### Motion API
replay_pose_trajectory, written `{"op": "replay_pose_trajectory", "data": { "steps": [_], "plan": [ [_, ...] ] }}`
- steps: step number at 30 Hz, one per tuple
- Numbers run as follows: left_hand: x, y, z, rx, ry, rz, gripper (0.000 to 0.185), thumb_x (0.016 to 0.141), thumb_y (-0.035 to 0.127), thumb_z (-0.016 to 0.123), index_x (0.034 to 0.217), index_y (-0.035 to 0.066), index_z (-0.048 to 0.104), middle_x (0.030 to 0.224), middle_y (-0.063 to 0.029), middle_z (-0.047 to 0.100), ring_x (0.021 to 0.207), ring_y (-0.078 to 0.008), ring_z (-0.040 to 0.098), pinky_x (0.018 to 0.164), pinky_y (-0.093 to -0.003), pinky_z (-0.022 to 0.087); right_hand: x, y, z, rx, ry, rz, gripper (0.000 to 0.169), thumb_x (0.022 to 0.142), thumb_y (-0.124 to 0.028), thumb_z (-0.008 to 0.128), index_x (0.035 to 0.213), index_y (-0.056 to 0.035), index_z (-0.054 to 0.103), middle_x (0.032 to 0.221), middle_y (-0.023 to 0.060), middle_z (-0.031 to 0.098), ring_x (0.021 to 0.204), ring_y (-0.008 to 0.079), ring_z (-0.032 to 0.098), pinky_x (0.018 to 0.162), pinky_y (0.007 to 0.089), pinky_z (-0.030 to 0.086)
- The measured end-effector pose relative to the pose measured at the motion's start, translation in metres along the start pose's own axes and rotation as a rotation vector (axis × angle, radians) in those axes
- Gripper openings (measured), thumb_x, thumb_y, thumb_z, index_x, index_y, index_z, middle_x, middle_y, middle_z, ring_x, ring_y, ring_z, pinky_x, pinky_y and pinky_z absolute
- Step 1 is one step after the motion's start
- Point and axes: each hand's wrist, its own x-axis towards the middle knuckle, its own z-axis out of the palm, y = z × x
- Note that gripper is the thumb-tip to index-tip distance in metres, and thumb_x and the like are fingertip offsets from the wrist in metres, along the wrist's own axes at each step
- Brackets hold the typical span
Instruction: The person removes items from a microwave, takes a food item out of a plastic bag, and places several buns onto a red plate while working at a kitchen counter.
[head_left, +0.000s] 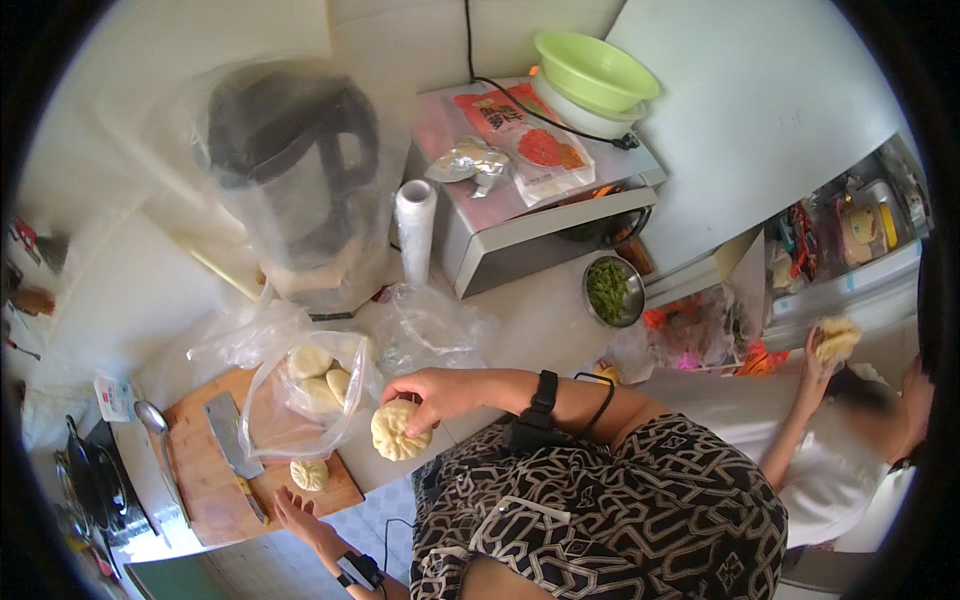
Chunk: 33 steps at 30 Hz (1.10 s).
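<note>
A pleated steamed bun (402, 430) is in my right hand (431, 397), its pleats facing up, beyond the cutting board's edge. My left hand (296, 517) is by the near edge of the wooden cutting board (195, 465), fingers apart and holding nothing. Close to those fingers, a second pleated bun (309, 475) rests on the board. A clear plastic bag (259, 427) lies partly over the board, its mouth spread, with several pale buns (319, 382) inside. Beside it on the board is a cleaver (229, 427) with a yellow and black handle.
A metal ladle (161, 435) lies along the board's left edge. Behind stand a plastic-covered blender (300, 172), a cling film roll (416, 232), a microwave (547, 240) and a bowl of chopped greens (615, 291). At right, another person (817, 465) holds a yellowish food item near an open fridge (832, 232).
</note>
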Motion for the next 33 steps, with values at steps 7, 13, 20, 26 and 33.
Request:
{"op": "replay_pose_trajectory", "data": {
  "steps": [7, 13, 20, 26, 33],
  "plan": [
    [-0.024, 0.006, 0.001, -0.212, -0.227, -0.052, 0.036, 0.094, 0.045, 0.054, 0.078, 0.013, 0.049, 0.072, 0.0023, 0.046, 0.069, -0.0092, 0.045, 0.060, -0.0243, 0.036, -0.014, 0.014, -0.014, 0.093, 0.060, -0.057, 0.054, 0.077, -0.010, 0.072, 0.125, -0.0016, 0.050, 0.108, 0.0077, 0.060, 0.090, 0.0144, 0.060, 0.069, 0.0277, 0.053],
    [-0.047, 0.007, 0.006, -0.226, -0.278, -0.053, 0.029, 0.097, 0.038, 0.052, 0.079, 0.014, 0.051, 0.073, 0.0028, 0.049, 0.071, -0.0093, 0.050, 0.060, -0.0243, 0.039, -0.031, 0.032, -0.024, 0.172, 0.145, -0.056, 0.055, 0.076, -0.012, 0.073, 0.125, -0.0016, 0.050, 0.109, 0.0087, 0.059, 0.092, 0.0164, 0.060, 0.069, 0.0289, 0.053],
    [-0.081, 0.030, 0.016, -0.244, -0.267, -0.005, 0.028, 0.092, 0.028, 0.061, 0.113, 0.013, 0.052, 0.095, -0.0011, 0.058, 0.085, -0.0121, 0.056, 0.066, -0.0251, 0.044, -0.039, 0.071, -0.037, 0.314, 0.193, -0.101, 0.053, 0.075, -0.014, 0.074, 0.122, -0.0026, 0.052, 0.106, 0.0095, 0.062, 0.088, 0.0168, 0.062, 0.064, 0.0279, 0.052],
    [-0.071, 0.048, 0.012, -0.407, -0.207, -0.090, 0.053, 0.089, 0.047, 0.058, 0.131, 0.017, 0.045, 0.115, -0.0066, 0.052, 0.095, -0.0187, 0.053, 0.072, -0.0318, 0.046, -0.041, 0.076, -0.028, 0.197, 0.227, 0.021, 0.052, 0.076, -0.014, 0.071, 0.123, -0.0032, 0.051, 0.104, 0.0079, 0.061, 0.089, 0.0158, 0.060, 0.068, 0.0271, 0.051],
    [-0.035, 0.080, 0.021, -0.395, -0.317, 0.049, 0.055, 0.090, 0.044, 0.058, 0.133, 0.013, 0.042, 0.120, -0.0065, 0.047, 0.095, -0.0182, 0.052, 0.073, -0.0316, 0.045, -0.036, 0.076, -0.002, 0.189, 0.234, 0.107, 0.048, 0.079, -0.008, 0.068, 0.123, -0.0029, 0.050, 0.107, 0.0067, 0.060, 0.093, 0.0155, 0.059, 0.073, 0.0287, 0.051]
  ]
}}
